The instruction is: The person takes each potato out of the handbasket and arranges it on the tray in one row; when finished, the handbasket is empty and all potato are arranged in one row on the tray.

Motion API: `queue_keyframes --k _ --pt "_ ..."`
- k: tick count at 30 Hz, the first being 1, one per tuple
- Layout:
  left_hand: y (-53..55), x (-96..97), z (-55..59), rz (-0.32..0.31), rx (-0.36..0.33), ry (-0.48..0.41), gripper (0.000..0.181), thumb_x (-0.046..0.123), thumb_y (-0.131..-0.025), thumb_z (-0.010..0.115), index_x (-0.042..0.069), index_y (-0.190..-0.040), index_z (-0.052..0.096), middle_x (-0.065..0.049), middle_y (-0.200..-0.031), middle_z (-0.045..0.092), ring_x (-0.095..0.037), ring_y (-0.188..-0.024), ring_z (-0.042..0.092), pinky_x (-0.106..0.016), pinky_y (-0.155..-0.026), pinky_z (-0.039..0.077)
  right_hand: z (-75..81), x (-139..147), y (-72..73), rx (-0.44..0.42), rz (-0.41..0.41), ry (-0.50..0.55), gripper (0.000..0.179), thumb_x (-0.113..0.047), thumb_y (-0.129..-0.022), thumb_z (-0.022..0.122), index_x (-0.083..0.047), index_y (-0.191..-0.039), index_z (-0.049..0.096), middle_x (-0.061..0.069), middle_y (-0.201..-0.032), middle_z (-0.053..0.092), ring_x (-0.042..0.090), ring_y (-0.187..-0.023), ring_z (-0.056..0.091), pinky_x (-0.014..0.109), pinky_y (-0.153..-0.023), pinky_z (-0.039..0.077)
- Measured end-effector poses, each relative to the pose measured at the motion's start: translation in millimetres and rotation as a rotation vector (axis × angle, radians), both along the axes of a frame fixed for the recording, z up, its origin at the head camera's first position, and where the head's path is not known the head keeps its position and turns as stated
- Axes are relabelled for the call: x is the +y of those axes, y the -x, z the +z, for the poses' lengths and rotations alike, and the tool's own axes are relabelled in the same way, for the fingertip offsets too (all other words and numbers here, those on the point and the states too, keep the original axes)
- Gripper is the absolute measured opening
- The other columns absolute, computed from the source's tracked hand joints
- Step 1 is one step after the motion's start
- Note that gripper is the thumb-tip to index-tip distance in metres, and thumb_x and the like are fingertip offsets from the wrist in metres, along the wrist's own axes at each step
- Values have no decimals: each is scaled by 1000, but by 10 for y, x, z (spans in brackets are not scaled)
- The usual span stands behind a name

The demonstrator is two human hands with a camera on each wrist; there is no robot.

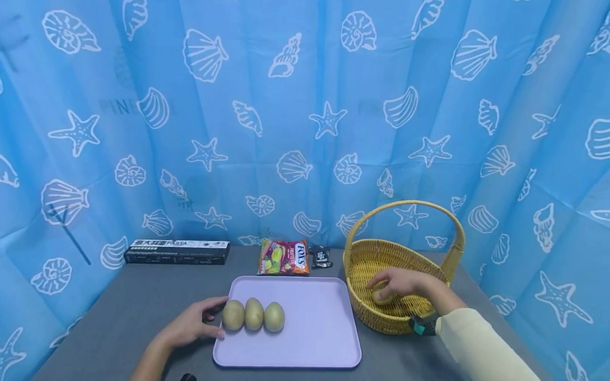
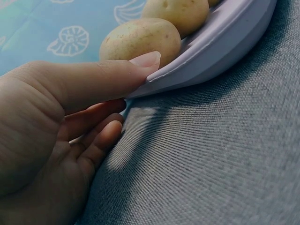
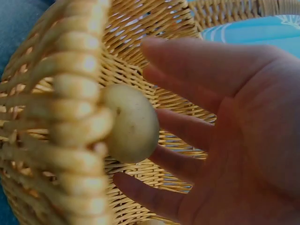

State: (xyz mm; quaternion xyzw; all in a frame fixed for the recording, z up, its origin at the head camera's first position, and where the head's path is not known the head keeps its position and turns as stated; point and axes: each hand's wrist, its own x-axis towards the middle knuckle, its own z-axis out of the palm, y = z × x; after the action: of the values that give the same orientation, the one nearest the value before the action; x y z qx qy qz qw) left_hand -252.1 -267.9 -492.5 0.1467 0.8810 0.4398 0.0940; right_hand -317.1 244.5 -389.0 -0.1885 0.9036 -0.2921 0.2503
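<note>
Three potatoes [image 1: 253,314] lie side by side at the left of a pale lilac tray [image 1: 320,325]. At the tray's left edge is my left hand [image 1: 191,324]; its thumb [image 2: 126,75] lies at the rim near the closest potato [image 2: 140,40], the other fingers loosely bent beside the tray. My right hand [image 1: 405,283] reaches into a yellow wicker basket [image 1: 366,313], over a potato [image 1: 382,296] inside. In the right wrist view, its fingers extend behind that potato [image 3: 131,124], with the thumb apart from it. The basket's rim [image 3: 79,108] covers part of the potato.
Behind the tray lie a colourful Fox's sweets bag [image 1: 283,257] and a small black packet [image 1: 320,257]. A dark pasta box [image 1: 177,252] is at the back left. The basket's tall handle [image 1: 405,203] arches above the right hand. A blue shell-print curtain [image 1: 307,129] closes off the back.
</note>
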Motion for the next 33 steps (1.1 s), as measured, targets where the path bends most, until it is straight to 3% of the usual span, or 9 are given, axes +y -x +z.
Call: queue_keyframes --k 7,17,24,33 --pt "26 -9 -37 -1 -10 -23 85 30 -75 83 -1 -143 44 -25 -141 46 -40 -119 52 -51 -95 47 -99 21 55 125 45 -94 38 -1 -77 75 -9 -114 70 8 -114 62 26 -101 53 47 -85 45" --pt "33 -22 -48 -5 5 -6 84 30 -75 83 1 -143 45 -24 -141 46 -37 -116 53 -51 -95 47 -188 15 84 203 -7 -165 32 -13 -78 79 -15 -107 67 5 -96 58 22 -86 52 38 -70 45" --pt "4 0 -12 -1 -9 -10 83 27 -76 83 0 -143 44 -25 -140 47 -37 -113 55 -52 -93 48 -64 12 -3 320 -47 -102 34 -24 -78 81 -16 -108 67 3 -95 61 21 -84 55 37 -67 47" --pt "12 -10 -18 10 -18 -5 84 30 -75 83 1 -143 45 -25 -140 47 -37 -113 54 -53 -94 47 134 -135 -251 529 -46 38 43 -29 -79 80 -12 -116 66 2 -102 64 21 -87 58 35 -70 49"
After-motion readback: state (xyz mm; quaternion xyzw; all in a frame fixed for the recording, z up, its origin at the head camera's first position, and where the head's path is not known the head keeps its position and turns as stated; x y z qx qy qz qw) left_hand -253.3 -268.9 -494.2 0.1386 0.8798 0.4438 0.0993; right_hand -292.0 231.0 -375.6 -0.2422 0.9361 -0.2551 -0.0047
